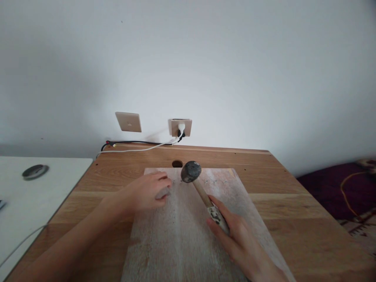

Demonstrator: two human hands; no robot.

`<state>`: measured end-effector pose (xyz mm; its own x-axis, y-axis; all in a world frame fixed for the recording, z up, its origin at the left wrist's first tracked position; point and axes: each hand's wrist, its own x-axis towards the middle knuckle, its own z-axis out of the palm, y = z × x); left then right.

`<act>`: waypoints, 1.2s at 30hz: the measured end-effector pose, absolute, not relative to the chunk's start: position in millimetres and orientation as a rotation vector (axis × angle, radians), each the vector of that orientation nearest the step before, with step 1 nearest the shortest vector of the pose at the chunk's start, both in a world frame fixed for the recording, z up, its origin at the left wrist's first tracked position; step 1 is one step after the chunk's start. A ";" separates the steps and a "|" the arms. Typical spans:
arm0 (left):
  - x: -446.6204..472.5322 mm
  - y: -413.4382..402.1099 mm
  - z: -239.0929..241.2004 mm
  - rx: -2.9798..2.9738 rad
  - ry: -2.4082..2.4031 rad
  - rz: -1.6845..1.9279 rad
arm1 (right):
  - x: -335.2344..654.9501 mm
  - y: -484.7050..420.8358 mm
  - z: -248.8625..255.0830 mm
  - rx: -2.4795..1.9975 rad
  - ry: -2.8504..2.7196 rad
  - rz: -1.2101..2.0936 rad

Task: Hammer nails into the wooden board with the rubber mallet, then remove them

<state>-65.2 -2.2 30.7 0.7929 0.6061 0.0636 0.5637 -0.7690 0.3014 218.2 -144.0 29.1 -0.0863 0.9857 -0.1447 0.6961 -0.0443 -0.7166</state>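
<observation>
My right hand (pixel 235 239) is wrapped round the wooden handle of a hammer (pixel 191 172), whose dark round head hangs over the far part of a pale whitewashed board (pixel 179 235). My left hand (pixel 147 192) rests on the board's left side, fingers curled together near the hammer head, pinching something small that I cannot make out. The board lies on a brown wooden table (pixel 279 203).
A round cable hole (pixel 177 163) sits in the table behind the board. White and black cables (pixel 138 148) run to a wall socket (pixel 180 127); a wall plate (pixel 128 122) is beside it. A white surface (pixel 35 192) adjoins on the left, dark purple fabric (pixel 331 188) on the right.
</observation>
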 end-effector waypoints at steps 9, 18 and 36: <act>-53.8 -9.5 26.2 2.751 0.905 0.203 | 218.5 -145.2 33.8 -1.736 -1.805 0.942; -75.7 22.5 5.3 2.243 1.070 0.637 | 219.5 -147.6 29.5 -1.779 -1.800 0.960; -71.0 14.3 -5.2 2.148 1.116 0.759 | 192.6 -138.7 34.6 -1.578 -1.921 0.960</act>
